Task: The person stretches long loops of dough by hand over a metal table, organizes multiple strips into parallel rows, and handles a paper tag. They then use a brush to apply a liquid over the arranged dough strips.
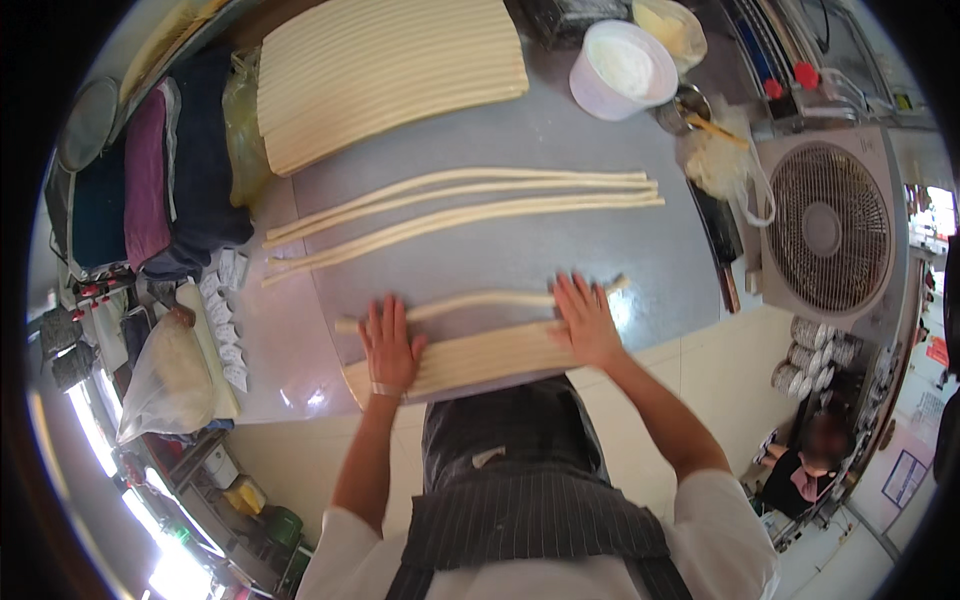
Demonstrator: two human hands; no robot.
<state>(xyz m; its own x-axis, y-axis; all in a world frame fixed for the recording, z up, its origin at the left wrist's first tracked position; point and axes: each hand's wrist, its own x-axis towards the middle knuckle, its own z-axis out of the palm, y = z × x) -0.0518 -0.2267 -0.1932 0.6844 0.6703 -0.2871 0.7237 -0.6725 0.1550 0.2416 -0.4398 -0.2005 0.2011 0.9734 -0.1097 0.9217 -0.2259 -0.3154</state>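
Observation:
A long dough strand (487, 300) lies across the metal table before me. My left hand (391, 345) rests flat near its left end, fingers spread. Palm down, my right hand (585, 319) covers part of the strand near its right end and is slightly blurred. Under and between my wrists, at the table's front edge, lies a row of dough strips (495, 352) side by side. Farther back are several loose dough strands (465, 212), roughly parallel. Behind them a large slab of ridged dough strips (390, 75) fills the back left.
A white tub of white powder (626, 67), a metal cup (682, 109) and a plastic bag (716, 161) stand at the back right. A cleaver (716, 225) lies by the right edge, near a box fan (825, 225). Folded cloths (150, 180) lie left. A person (802, 472) is at far lower right.

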